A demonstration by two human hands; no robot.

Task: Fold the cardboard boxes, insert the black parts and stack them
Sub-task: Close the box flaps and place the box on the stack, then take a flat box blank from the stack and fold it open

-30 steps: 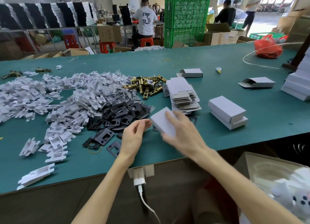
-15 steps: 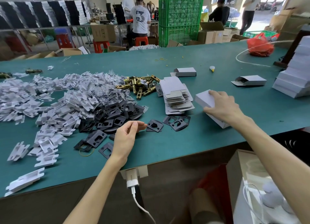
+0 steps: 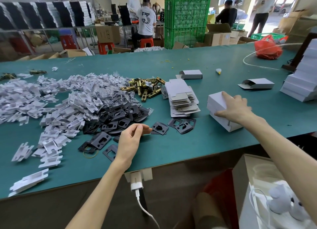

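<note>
Black parts (image 3: pixel 120 115) are lying heaped on the green table (image 3: pixel 188 143) left of centre, and my left hand (image 3: pixel 130 139) is hovering beside them, fingers loosely curled, holding nothing. Further right, past the flat cardboard blanks (image 3: pixel 181 100), I am seeing my right hand (image 3: pixel 236 108) clasping the top box (image 3: pixel 217 100) of the folded stack (image 3: pixel 226 124).

Right of centre, my right hand (image 3: pixel 235 108) grips the top box (image 3: pixel 216 99) of a small stack, fingers on its lid, thumb at its near side. Lower middle, my left hand (image 3: pixel 129 142) hangs loosely curled, holding nothing, just beside a black plate (image 3: pixel 159 128) on the green table (image 3: pixel 197 143).
</note>
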